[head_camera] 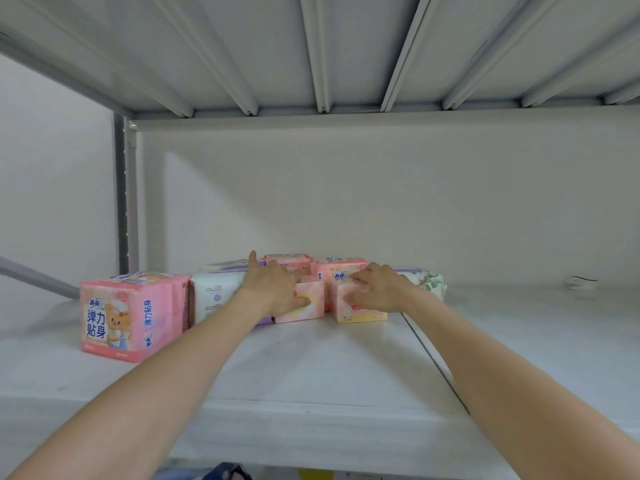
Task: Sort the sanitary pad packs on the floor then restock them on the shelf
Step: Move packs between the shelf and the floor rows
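Both my arms reach deep onto the white shelf (311,368). My left hand (273,289) grips a small pink pad pack (308,306), thumb on its front, index finger pointing up. Beside it, my right hand (377,289) holds a second small pink pack (356,308) from the top and side. Behind them stand two more pink packs (289,263) (341,268). A white and purple pack (214,296) lies left of my left hand. A large pink pack with a bear picture (128,313) stands at the far left. A white floral pack (431,282) lies behind my right wrist.
The shelf's back panel (381,202) is close behind the packs, and the upper shelf's ribbed underside (311,57) hangs overhead. A grey upright post (126,195) marks the left end. A seam (433,362) splits the shelf boards. A small object (581,282) lies far right.
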{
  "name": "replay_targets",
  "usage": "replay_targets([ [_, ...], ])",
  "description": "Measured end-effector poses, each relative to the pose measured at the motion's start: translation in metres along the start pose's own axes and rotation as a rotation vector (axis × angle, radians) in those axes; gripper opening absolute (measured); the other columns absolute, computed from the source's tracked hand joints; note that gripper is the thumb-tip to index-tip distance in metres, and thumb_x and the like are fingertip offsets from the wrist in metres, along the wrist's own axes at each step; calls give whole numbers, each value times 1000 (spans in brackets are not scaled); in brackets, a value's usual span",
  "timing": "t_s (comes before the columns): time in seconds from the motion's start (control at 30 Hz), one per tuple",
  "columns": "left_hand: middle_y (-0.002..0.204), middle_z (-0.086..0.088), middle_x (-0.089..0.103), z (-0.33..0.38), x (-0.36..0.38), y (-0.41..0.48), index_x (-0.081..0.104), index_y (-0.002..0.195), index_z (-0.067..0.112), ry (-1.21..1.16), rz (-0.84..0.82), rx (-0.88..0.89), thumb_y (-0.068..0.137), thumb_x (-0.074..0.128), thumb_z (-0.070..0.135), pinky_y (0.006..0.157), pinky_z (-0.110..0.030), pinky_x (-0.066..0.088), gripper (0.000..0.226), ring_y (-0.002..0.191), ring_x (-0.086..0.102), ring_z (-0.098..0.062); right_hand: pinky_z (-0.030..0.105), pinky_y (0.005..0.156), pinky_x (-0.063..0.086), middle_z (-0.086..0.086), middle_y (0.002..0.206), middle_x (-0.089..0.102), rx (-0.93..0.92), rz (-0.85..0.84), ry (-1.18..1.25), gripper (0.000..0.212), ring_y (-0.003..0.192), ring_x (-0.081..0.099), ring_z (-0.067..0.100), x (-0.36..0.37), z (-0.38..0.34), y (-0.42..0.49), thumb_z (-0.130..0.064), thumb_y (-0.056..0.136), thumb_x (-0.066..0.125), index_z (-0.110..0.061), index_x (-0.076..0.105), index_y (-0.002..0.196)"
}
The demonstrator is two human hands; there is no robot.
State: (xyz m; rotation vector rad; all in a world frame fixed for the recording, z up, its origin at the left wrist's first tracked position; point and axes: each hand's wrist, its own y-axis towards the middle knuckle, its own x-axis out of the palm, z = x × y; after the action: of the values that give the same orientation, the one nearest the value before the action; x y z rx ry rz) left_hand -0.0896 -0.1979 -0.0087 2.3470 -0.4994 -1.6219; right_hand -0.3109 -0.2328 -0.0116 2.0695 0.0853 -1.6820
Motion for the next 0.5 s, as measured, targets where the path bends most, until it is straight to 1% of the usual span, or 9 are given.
replay_targets([
  [0.1, 142, 0, 50, -5, -2, -4, 40, 139, 29, -106, 22, 51, 89, 43, 66, 116, -61, 1, 62, 136, 37, -23, 45, 112, 29, 2, 146, 33, 3, 14, -23, 74, 139, 20, 24, 0, -1, -2, -62, 83, 51, -28, 37, 147],
  [0.2, 134, 3, 55, -9, -5, -10, 46, 132, 31, -183, 31, 85, 85, 49, 67, 117, -56, 2, 59, 132, 42, -21, 42, 107, 34, 4, 132, 40, 7, 65, 29, 73, 132, 27, 24, -2, -4, -7, -62, 79, 57, -24, 46, 140],
  [0.27, 129, 3, 58, -9, -6, -15, 48, 131, 31, -219, 52, 102, 84, 51, 66, 118, -52, 4, 59, 130, 44, -21, 38, 100, 39, 2, 120, 44, 16, 81, 85, 71, 124, 36, 22, -4, -4, -13, -61, 76, 62, -19, 51, 133],
  [0.37, 126, 2, 60, -9, -7, -25, 51, 131, 30, -270, 108, 138, 83, 56, 64, 119, -43, 6, 59, 126, 48, -21, 32, 85, 47, -3, 109, 54, 59, 96, 218, 71, 103, 53, 18, -6, -1, -27, -59, 70, 71, -16, 54, 123],
  [0.43, 124, 1, 62, -8, -9, -32, 54, 130, 28, -316, 153, 145, 81, 60, 62, 118, -38, 7, 60, 123, 51, -19, 29, 78, 46, -5, 108, 57, 84, 102, 269, 72, 98, 55, 16, -8, 1, -38, -59, 67, 74, -18, 52, 122],
  [0.5, 119, 1, 64, -6, -10, -39, 58, 125, 25, -369, 197, 130, 77, 66, 60, 117, -35, 12, 60, 119, 53, -18, 24, 68, 42, -10, 98, 57, 93, 122, 279, 68, 92, 55, 14, -11, 2, -50, -57, 67, 76, -20, 52, 118],
])
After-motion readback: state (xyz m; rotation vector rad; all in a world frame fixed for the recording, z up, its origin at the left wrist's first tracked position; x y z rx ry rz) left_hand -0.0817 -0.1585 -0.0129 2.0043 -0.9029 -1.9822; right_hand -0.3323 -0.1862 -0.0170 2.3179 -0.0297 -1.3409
